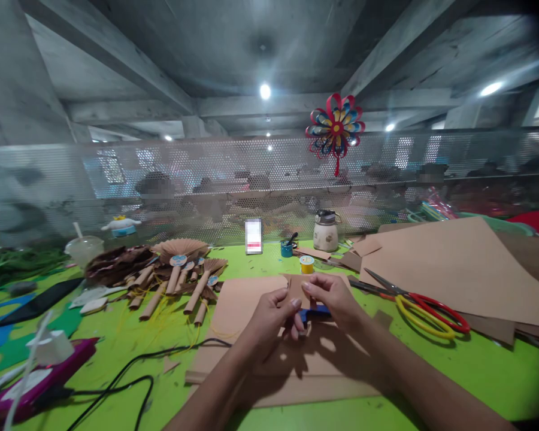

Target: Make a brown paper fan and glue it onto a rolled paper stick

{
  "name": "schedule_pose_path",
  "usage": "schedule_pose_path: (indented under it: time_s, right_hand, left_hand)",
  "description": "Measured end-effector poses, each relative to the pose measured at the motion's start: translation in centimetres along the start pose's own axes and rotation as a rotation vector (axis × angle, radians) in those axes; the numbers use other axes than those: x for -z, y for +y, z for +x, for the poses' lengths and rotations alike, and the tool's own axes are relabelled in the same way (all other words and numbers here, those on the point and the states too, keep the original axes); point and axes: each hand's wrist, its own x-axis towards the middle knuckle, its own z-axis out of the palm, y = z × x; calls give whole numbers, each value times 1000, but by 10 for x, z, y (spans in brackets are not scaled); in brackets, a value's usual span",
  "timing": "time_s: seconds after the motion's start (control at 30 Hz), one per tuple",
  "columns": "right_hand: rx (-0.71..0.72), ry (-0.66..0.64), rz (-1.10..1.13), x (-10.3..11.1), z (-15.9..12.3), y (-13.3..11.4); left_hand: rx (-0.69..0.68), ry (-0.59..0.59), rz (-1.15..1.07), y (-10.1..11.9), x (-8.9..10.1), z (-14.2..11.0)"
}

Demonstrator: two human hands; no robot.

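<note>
A small piece of brown kraft paper (pixel 298 287) is held upright between my two hands. My left hand (pixel 273 311) is closed on its left side, the thumb towards the fingertips. On the other side my right hand (pixel 335 296) pinches the paper between thumb and fingers. A blue object (pixel 315 312) shows just below the paper between the hands; its kind is partly hidden by my fingers. Under both hands lie stacked brown kraft sheets (pixel 251 293). A yellow thread spool (pixel 306 264) stands just beyond my fingertips.
Scissors with red and yellow handles (pixel 424 317) lie at right beside large kraft sheets (pixel 453 263). Paper fans (pixel 175 263) with rolled handles pile at left. A black cable (pixel 148 357) runs to a purple power strip (pixel 40 383). A phone (pixel 253 236) and bottle (pixel 326 232) stand behind.
</note>
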Motion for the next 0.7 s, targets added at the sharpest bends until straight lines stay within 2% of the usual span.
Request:
schedule_pose_path:
  time_s: [0.2, 0.4, 0.7]
  right_hand:
    - [21, 116, -27, 1, 3, 2]
    - [1, 175, 18, 1, 4, 7]
    - [30, 185, -80, -1, 4, 9]
  left_hand:
    - [45, -49, -56, -6, -1, 2]
    - [25, 48, -26, -2, -6, -1]
    - [8, 119, 58, 3, -5, -1]
